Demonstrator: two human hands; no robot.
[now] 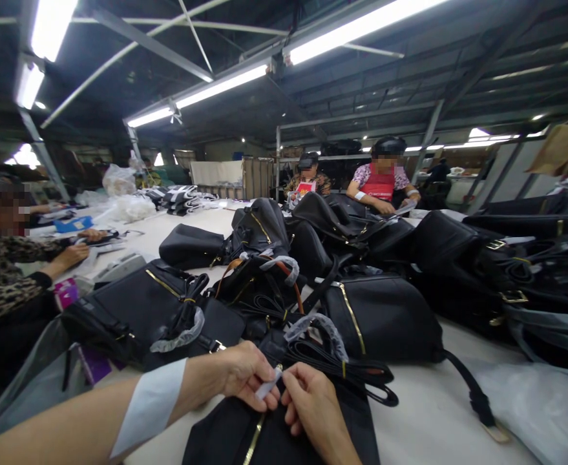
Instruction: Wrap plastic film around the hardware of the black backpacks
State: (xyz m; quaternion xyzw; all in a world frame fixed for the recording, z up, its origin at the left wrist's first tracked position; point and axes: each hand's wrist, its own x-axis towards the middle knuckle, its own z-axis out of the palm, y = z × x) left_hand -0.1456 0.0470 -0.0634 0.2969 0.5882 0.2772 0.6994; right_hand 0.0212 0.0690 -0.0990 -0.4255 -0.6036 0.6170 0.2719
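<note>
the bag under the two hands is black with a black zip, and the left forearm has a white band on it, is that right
Not quite: the zip is gold-coloured, not black, as the head view shows. The rest is right: the bag under the left hand and right hand is black, and the left forearm has a white band on it.

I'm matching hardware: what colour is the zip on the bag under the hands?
The zip is gold on a black bag, in the head view.
</note>
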